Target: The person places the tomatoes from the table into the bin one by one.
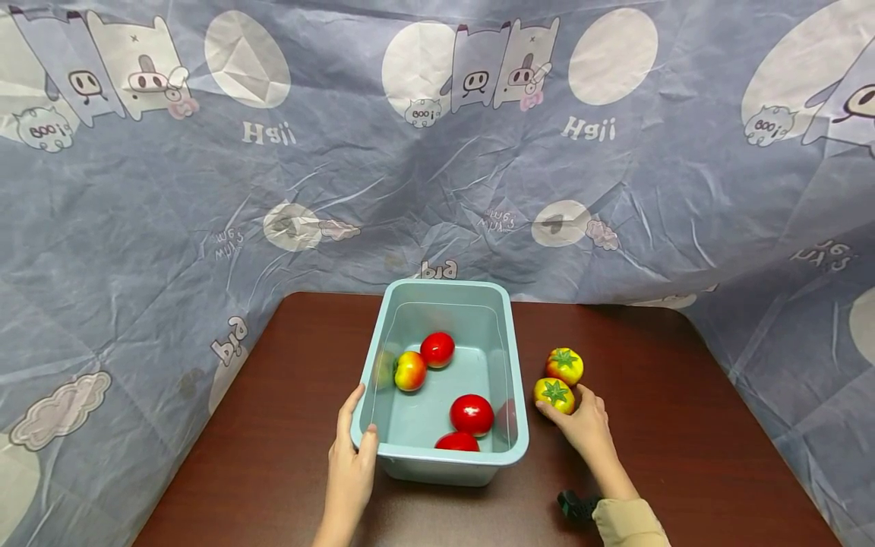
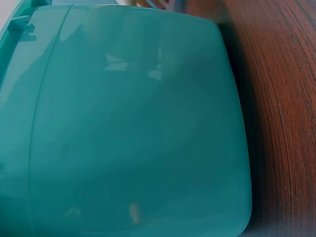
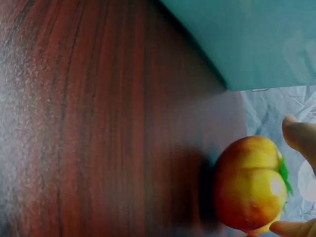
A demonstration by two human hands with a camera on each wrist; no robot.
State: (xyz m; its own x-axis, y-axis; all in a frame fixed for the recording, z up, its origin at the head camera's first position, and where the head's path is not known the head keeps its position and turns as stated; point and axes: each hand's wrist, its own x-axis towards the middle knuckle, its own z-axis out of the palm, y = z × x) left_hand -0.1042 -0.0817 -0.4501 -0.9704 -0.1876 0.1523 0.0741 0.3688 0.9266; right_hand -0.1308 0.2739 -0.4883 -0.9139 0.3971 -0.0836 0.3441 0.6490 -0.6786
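A pale teal plastic bin (image 1: 437,459) stands on the table with several glossy toy fruits inside, among them a red-and-yellow one (image 1: 410,371) and a plain red one (image 1: 472,415). My left hand (image 1: 350,463) rests on the bin's near left corner, thumb and forefinger spread along the rim; the left wrist view shows only the bin's wall (image 2: 138,118). To the right of the bin, my right hand (image 1: 588,425) has thumb and forefinger spread around a yellow-and-red toy persimmon (image 3: 249,185) with a green star-shaped leaf. In the right wrist view the thumb stands apart from it.
A second yellow-and-red persimmon (image 1: 565,366) lies just behind the first. The dark brown wooden table (image 1: 260,425) ends at a grey-blue printed cloth (image 1: 410,190) hanging behind. A black strap-like piece (image 1: 576,505) shows beside my right sleeve (image 1: 629,523).
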